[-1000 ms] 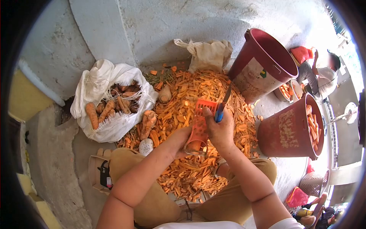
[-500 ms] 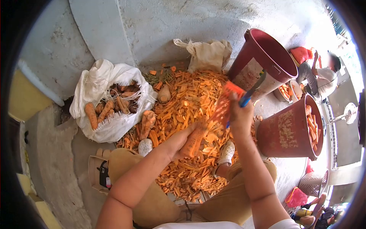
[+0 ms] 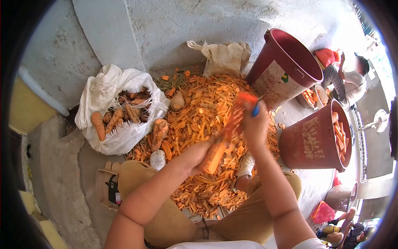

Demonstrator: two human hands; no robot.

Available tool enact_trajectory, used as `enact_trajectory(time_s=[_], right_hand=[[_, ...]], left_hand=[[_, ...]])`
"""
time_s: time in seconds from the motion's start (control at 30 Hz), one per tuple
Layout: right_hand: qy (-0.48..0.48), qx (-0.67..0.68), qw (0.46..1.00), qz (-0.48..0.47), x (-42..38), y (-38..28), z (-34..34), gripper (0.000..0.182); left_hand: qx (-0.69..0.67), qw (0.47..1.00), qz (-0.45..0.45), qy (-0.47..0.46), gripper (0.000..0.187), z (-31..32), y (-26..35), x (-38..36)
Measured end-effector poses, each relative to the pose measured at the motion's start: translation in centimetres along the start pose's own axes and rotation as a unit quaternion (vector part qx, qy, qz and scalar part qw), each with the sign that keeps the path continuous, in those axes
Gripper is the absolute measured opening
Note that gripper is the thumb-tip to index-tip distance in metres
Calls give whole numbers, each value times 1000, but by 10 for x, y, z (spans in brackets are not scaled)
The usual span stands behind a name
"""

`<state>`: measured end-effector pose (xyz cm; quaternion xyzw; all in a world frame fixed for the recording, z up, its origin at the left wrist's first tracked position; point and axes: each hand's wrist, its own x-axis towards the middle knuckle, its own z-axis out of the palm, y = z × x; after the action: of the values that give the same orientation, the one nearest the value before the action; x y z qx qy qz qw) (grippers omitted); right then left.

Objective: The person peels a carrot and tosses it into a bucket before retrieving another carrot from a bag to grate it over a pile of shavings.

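My left hand [image 3: 198, 154] is closed around a partly peeled carrot [image 3: 215, 158], with its smooth orange end toward me. Farther up, my right hand [image 3: 256, 128] grips a blue-handled knife [image 3: 256, 110]; its blade is mostly blurred or hidden. An orange smear of motion runs between the two hands, so the contact between blade and carrot cannot be made out. Beneath both hands spreads a heap of carrot peelings [image 3: 203, 124]. Unpeeled carrots [image 3: 160, 133] lie at the heap's left side, near my shoe.
On the left stands a white sack [image 3: 93, 89] of unpeeled carrots. At right are a tall dark red bucket [image 3: 259, 66] and another red bucket [image 3: 309, 143] holding peeled carrots. A cloth bag [image 3: 228, 60] rests by the wall. Another person [image 3: 354, 85] sits at far right.
My right hand has moved slightly left and down, and the knife has turned so less of its blade shows. The carrot has rotated in my left hand, exposing a smoother orange side.
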<state>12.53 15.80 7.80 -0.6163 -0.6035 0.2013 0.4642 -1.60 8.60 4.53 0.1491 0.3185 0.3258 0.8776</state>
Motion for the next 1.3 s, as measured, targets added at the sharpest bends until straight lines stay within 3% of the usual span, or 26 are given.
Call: enact_trajectory(time_s=[0.03,0.1,0.17,0.2,0.37,0.47,0.6,0.7,0.77,0.83,0.9,0.93,1.13,1.23,1.3], right_hand=[[65,-34,996,-49,23,20,-6,19],[88,9,993,74,46,18,-22,17],[79,66,992,77,42,2,-25,20],[73,94,990,80,36,-9,-26,22],[-95,194,972,87,-20,-37,-10,17],[-133,194,968,90,-43,-40,0,18],[-131,44,988,70,-50,-37,4,18],[-50,-32,998,-34,-42,-26,8,17],[82,-63,993,-53,-6,3,8,18],[139,-75,987,9,28,20,-7,19],[124,45,990,56,38,17,-18,19],[113,105,985,81,40,11,-20,19],[-28,116,992,48,-21,-27,0,18],[-96,152,978,101,-42,-32,9,24],[-104,106,986,80,-50,-34,12,26]], left_hand=[[19,1000,-15,-9,37,1,0,-2],[36,998,-39,-27,40,-1,0,-4],[27,997,-52,-40,42,-8,2,-4],[49,997,-52,34,41,9,13,-15],[8,998,-17,53,38,-8,9,0],[-37,996,-1,79,36,-1,10,-2],[-43,996,-3,78,35,3,9,-6],[-1,997,-11,76,39,1,6,-2],[27,999,-18,20,42,-6,3,-3],[40,999,-31,-11,42,-9,-2,-3],[37,998,-41,-10,40,-10,-1,-3],[62,995,-49,60,39,-4,4,-7],[-10,996,-30,79,39,-2,15,-9],[-30,997,-23,72,41,-5,15,-5],[-31,996,-18,81,42,-4,15,-4]])
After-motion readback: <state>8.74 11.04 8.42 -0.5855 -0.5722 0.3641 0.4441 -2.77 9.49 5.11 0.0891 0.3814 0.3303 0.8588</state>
